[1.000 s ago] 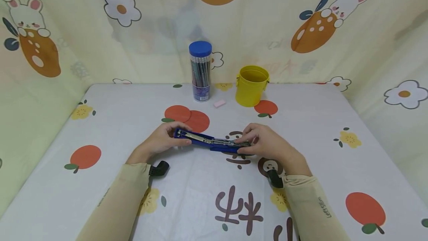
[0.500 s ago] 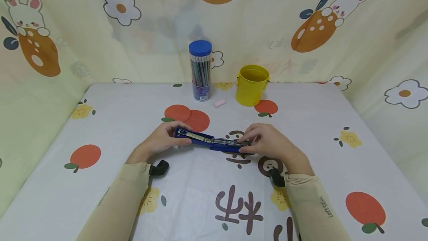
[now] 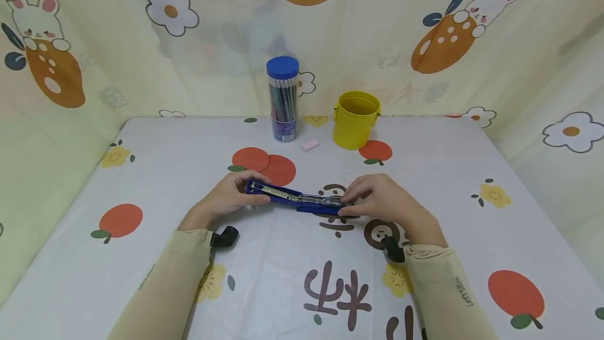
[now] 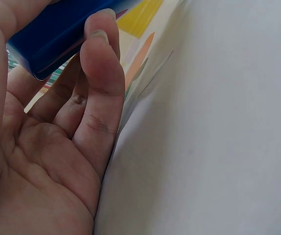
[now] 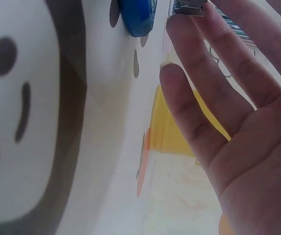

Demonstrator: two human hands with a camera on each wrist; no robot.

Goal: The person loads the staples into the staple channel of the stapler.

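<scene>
A blue stapler [image 3: 283,199], opened out with its metal magazine [image 3: 321,200] showing, is held across the middle of the table. My left hand [image 3: 226,195] grips its left end, thumb in front and fingers behind. In the left wrist view the blue end [image 4: 47,39] lies between thumb and fingers. At the right end my right hand [image 3: 382,201] pinches with thumb and fingertips. The right wrist view has the metal tip [image 5: 189,7] at my fingers, with the blue base [image 5: 138,17] apart from it; the thumb's contact is hidden there.
Behind the stapler stand a clear tub of pencils [image 3: 283,101] with a blue lid and a yellow bucket [image 3: 355,122]. A small pink eraser [image 3: 310,146] lies between them. A patterned cloth wall [image 3: 212,67] rises at the table's back edge.
My right hand has slid slightly to the right along the stapler's right end, and its fingers have drawn back from the magazine. The left hand and stapler have hardly moved.
</scene>
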